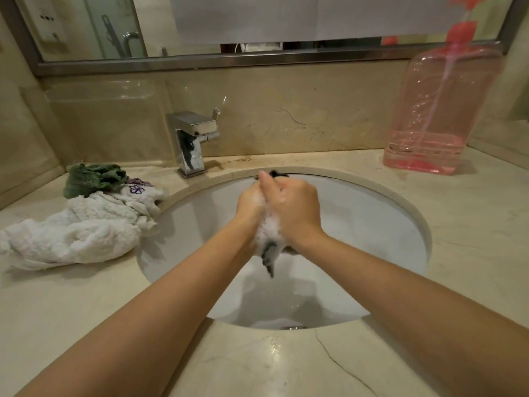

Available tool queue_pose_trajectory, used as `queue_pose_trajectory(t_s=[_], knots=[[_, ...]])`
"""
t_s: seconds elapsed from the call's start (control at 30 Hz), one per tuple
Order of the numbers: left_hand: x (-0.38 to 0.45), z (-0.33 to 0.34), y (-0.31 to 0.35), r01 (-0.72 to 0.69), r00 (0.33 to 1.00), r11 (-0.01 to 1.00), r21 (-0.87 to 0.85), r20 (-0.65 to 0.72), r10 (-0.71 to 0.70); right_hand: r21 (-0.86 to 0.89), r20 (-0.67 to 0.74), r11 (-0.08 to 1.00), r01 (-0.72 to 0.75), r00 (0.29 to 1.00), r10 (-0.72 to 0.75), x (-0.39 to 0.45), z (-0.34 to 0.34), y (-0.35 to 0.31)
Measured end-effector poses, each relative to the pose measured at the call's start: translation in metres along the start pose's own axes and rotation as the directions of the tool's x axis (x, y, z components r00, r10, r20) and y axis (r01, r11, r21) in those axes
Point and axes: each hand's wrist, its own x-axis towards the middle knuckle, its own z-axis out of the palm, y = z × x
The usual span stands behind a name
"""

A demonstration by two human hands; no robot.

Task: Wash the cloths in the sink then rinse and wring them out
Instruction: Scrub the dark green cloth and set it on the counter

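We held a dark cloth (269,253) over the white sink (372,224), pressed between our left hand (249,202) and our right hand (294,209), both grips clamped on it with fingers curled round the bundle. White foam (267,227) covered the cloth between our palms; one dark end hung below our wrists and another poked out above our fingertips. The basin held a little foam near the drain (292,328) at its near edge. On the bench (472,239) to the left lay more cloths in a heap: a white towel (77,233) nearest us, a smaller white cloth (140,193) with a purple embroidered flower, and a green cloth (91,179) behind them. A chrome tap (191,141) stood at the back of the sink, with no water visibly running from it. At the far right on the bench stood a clear pink pump bottle (440,110), with pink liquid filling only its lowest part and a tube running down inside. We could read no brand or writing on the bottle or the cloths.
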Motion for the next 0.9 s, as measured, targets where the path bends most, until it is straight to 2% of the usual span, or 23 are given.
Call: queue_pose_trajectory(t_s=[0.07, 0.2, 0.33, 0.37, 0.43, 0.5, 0.6, 0.67, 0.77, 0.83, 0.9], knots=[[-0.007, 0.001, 0.004, 0.015, 1.0, 1.0, 0.006, 0.002, -0.015, -0.035, -0.018, 0.996, -0.085, 0.996, 0.084, 0.007, -0.005, 0.001], [-0.009, -0.003, -0.001, -0.049, 0.999, 0.999, 0.008, 0.022, 0.048, -0.057, 0.068, 0.994, 0.095, 0.993, -0.091, -0.008, 0.002, -0.006], [-0.017, 0.0, 0.006, 0.008, 0.997, 1.0, 0.009, 0.081, -0.008, -0.069, -0.049, 0.991, -0.119, 0.992, 0.115, 0.008, -0.001, 0.0], [-0.014, 0.001, 0.004, -0.007, 0.997, 1.0, 0.021, 0.078, 0.006, -0.062, -0.056, 0.993, -0.1, 0.994, 0.097, 0.006, -0.002, 0.001], [-0.006, -0.004, 0.001, -0.069, 0.997, 0.995, 0.071, 0.045, 0.066, -0.045, -0.02, 0.999, 0.031, 0.999, -0.032, -0.008, 0.002, -0.005], [-0.005, -0.008, 0.001, -0.084, 0.996, 0.988, 0.131, 0.025, 0.082, -0.063, 0.008, 0.997, 0.045, 0.999, -0.045, -0.011, 0.006, -0.005], [-0.016, -0.003, 0.01, -0.015, 0.995, 0.994, 0.104, 0.097, 0.005, -0.161, -0.009, 0.959, -0.235, 0.972, 0.237, 0.019, 0.0, 0.014], [-0.017, 0.006, 0.01, 0.025, 0.992, 0.993, 0.115, 0.121, -0.039, -0.105, -0.007, 0.913, -0.394, 0.918, 0.396, 0.031, -0.008, 0.028], [-0.002, 0.008, 0.003, 0.008, 0.998, 0.955, 0.297, 0.057, -0.026, 0.208, -0.032, 0.808, -0.551, 0.822, 0.569, 0.04, -0.023, 0.042], [0.002, -0.001, -0.004, -0.022, 0.994, 0.889, 0.457, 0.107, -0.03, 0.4, 0.024, 0.684, -0.61, 0.753, 0.657, 0.047, -0.035, 0.049], [0.004, -0.009, -0.007, -0.006, 0.977, 0.839, 0.544, 0.183, -0.111, 0.489, 0.093, 0.6, -0.633, 0.722, 0.685, 0.05, -0.043, 0.053]])
